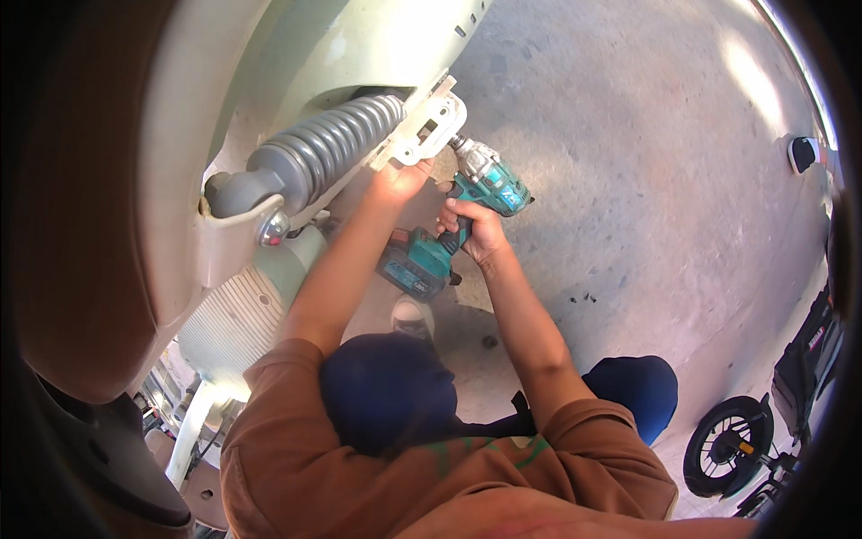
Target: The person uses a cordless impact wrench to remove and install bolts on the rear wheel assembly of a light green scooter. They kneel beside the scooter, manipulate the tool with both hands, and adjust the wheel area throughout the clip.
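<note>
**Hands on the driver, bit at the shock bolt: what worried us**

Right hand (474, 231) was wrapped tight around the grip of the teal driver (467, 211), with its bit pushed into the bracket (429, 126) at the lower end of the grey shock (314, 148). Left hand (401, 180) was pressed up against the underside of that bracket, just beside the bit; we couldn't tell if those fingers were curled on anything or just bracing.

That closeness was our main worry. If the bit had cammed out, it could have skated straight into the left fingers. We were also holding the driver at an angle with one hand, so a sudden kick might have twisted the wrist or rounded the fastener. And with the shock's lower mount loosened, the scooter body (359, 45) could have sagged onto the bracing hand.
</note>
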The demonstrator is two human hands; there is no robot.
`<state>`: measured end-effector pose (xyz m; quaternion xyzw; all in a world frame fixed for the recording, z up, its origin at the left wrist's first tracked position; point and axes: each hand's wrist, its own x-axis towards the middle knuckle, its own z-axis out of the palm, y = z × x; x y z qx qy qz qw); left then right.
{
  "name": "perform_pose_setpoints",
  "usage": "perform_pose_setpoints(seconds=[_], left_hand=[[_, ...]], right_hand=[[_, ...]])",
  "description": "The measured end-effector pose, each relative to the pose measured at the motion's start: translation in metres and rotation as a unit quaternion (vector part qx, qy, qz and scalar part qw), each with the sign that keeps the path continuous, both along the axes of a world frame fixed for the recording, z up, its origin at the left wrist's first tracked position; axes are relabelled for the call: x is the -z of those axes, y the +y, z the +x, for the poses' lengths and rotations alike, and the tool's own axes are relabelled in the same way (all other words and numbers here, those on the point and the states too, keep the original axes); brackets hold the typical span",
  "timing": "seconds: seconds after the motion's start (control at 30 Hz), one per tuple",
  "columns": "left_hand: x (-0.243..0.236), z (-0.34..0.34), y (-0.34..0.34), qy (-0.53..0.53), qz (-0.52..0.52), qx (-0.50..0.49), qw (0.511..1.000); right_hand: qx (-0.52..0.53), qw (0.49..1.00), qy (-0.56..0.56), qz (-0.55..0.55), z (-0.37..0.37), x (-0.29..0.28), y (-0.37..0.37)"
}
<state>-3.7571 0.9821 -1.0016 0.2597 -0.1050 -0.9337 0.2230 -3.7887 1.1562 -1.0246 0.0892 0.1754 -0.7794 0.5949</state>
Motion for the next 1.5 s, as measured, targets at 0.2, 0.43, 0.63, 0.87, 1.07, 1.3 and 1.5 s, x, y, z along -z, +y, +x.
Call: perform_pose_setpoints(seconds=[0.2, 0.43, 0.63, 0.87, 1.07, 1.3, 1.5], left_hand=[[-0.001, 0.003, 0.003, -0.010, 0.022, -0.007, 1.000], [0.004, 0.008, 0.003, -0.023, 0.008, -0.014, 1.000], [0.008, 0.007, -0.001, -0.048, 0.000, -0.031, 0.998], [-0.007, 0.022, 0.018, -0.249, -0.169, 0.030, 0.953], [-0.029, 0.124, 0.036, -0.560, -0.612, 0.289, 0.479], [0.045, 0.284, 0.094, -0.550, -0.343, 0.496, 0.578], [0.046, 0.309, 0.126, -0.449, -0.430, 0.545, 0.562]], right_hand=[[-0.004, 0.985, 0.154, 0.072, -0.020, 0.007, 0.005], [-0.025, 0.989, 0.134, 0.050, -0.025, 0.009, 0.007], [-0.011, 0.998, -0.056, -0.038, 0.000, 0.004, 0.003], [-0.010, 1.000, 0.002, -0.021, -0.008, -0.010, 0.006], [-0.007, 0.998, 0.061, 0.003, -0.011, -0.003, 0.007], [-0.010, 0.999, -0.017, -0.032, -0.007, -0.003, 0.007], [0.019, 0.999, -0.040, -0.023, 0.002, 0.004, 0.000]])
